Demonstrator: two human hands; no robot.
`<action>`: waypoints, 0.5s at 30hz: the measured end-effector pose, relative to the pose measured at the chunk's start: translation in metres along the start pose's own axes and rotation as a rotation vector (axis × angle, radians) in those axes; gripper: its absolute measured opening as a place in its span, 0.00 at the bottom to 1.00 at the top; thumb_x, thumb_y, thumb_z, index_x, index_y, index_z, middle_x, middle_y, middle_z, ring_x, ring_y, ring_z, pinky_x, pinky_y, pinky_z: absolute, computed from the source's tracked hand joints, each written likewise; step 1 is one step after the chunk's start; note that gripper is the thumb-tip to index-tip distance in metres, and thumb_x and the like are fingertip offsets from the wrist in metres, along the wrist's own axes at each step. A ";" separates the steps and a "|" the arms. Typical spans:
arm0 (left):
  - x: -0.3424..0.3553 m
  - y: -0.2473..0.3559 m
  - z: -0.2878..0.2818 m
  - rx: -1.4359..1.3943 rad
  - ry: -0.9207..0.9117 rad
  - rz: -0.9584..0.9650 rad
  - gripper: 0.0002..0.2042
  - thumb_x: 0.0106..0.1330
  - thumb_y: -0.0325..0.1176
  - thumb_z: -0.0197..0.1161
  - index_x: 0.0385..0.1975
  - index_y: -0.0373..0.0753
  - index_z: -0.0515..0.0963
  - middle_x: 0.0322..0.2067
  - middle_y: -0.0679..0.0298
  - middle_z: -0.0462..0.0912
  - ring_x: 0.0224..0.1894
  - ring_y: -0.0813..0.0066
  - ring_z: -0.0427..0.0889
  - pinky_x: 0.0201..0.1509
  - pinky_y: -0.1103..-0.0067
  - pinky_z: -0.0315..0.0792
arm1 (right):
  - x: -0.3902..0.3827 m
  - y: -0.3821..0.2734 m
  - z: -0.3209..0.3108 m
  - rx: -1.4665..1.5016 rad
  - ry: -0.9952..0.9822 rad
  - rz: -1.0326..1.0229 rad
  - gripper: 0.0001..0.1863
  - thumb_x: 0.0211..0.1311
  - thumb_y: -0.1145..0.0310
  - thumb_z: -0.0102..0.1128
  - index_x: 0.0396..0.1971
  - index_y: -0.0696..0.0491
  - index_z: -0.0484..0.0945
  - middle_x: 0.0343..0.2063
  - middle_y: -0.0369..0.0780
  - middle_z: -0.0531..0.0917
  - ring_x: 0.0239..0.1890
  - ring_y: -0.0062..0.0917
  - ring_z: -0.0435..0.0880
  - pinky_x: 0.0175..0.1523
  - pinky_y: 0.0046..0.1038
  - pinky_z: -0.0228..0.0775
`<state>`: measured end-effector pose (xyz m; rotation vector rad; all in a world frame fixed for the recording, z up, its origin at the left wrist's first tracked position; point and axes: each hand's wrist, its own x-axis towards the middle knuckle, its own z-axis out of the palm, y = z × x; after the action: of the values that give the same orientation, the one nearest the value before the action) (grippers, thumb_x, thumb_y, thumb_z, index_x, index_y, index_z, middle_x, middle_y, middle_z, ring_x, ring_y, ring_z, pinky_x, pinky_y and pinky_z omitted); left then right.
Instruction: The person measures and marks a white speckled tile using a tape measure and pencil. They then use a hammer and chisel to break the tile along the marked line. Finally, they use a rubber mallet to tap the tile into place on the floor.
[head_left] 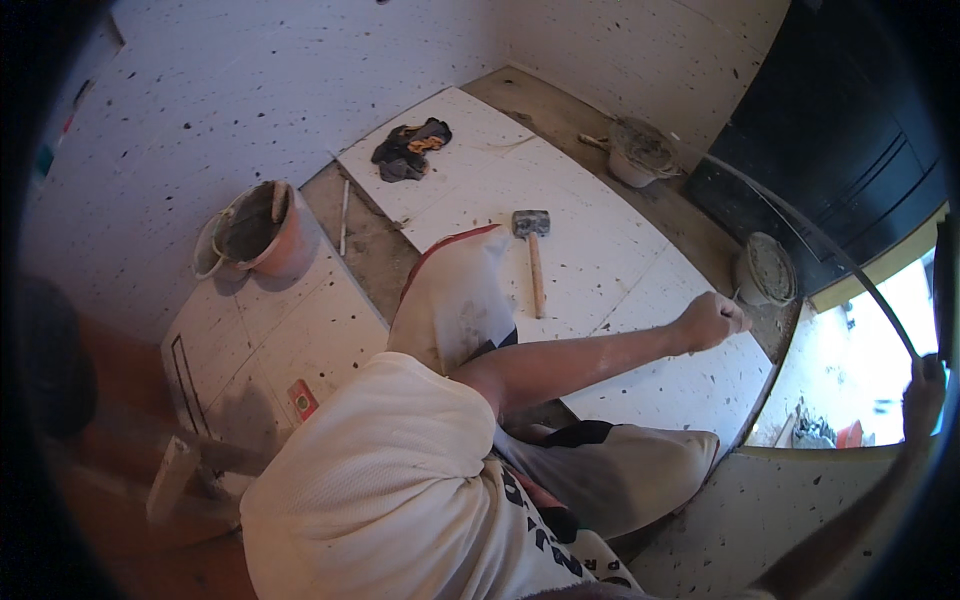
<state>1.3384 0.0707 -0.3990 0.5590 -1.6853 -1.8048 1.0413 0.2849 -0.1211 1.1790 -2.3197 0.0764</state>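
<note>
Right hand (924, 390) is gripping the near end of the long strip (868, 276), probably steadying it past the white tiles' (590, 240) right edge; left hand (712, 322) is curling loosely near that edge, contents unclear. Mallet (533, 262) is lying handle-inward, likely for reach.

right hand (921, 402) grips long strip (847, 260); left hand (710, 323) above white tiles (595, 275)

Dim, bluish interior. Daylight comes through the right-hand doorway (862, 345), blown out white; right hand (922, 402) backlit, dark. Fisheye bends floor tiles (590, 255); rim vignettes black. Lower left: reddish haze, blurry.
</note>
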 end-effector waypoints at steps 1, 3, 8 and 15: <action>0.000 0.002 -0.008 -0.003 0.013 -0.050 0.17 0.62 0.42 0.64 0.36 0.30 0.82 0.28 0.60 0.82 0.33 0.76 0.77 0.40 0.76 0.71 | 0.005 -0.024 0.038 0.261 -0.001 0.027 0.09 0.55 0.64 0.62 0.26 0.55 0.79 0.23 0.42 0.77 0.26 0.29 0.75 0.36 0.35 0.67; 0.001 0.001 -0.018 0.006 0.055 -0.028 0.22 0.66 0.46 0.59 0.44 0.29 0.80 0.28 0.63 0.78 0.31 0.77 0.73 0.38 0.77 0.69 | 0.012 -0.072 0.092 0.574 -0.044 0.038 0.09 0.62 0.68 0.55 0.27 0.58 0.74 0.17 0.38 0.71 0.20 0.23 0.70 0.27 0.30 0.62; 0.016 0.000 -0.025 -0.089 0.113 -0.067 0.23 0.71 0.49 0.51 0.40 0.31 0.77 0.28 0.65 0.74 0.29 0.77 0.68 0.36 0.77 0.67 | 0.020 -0.174 0.192 0.987 -0.297 0.067 0.16 0.56 0.61 0.63 0.36 0.58 0.82 0.25 0.39 0.82 0.28 0.24 0.78 0.36 0.27 0.70; 0.026 -0.014 -0.033 -0.412 0.328 0.049 0.19 0.73 0.46 0.49 0.35 0.34 0.77 0.31 0.64 0.77 0.34 0.77 0.73 0.43 0.76 0.69 | -0.046 -0.321 0.200 1.470 -0.639 0.068 0.12 0.60 0.61 0.57 0.29 0.56 0.81 0.24 0.36 0.79 0.23 0.18 0.75 0.27 0.24 0.66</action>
<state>1.3392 0.0293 -0.4135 0.5861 -1.0643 -1.8384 1.2226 0.0641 -0.3734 1.8957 -2.7492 1.9278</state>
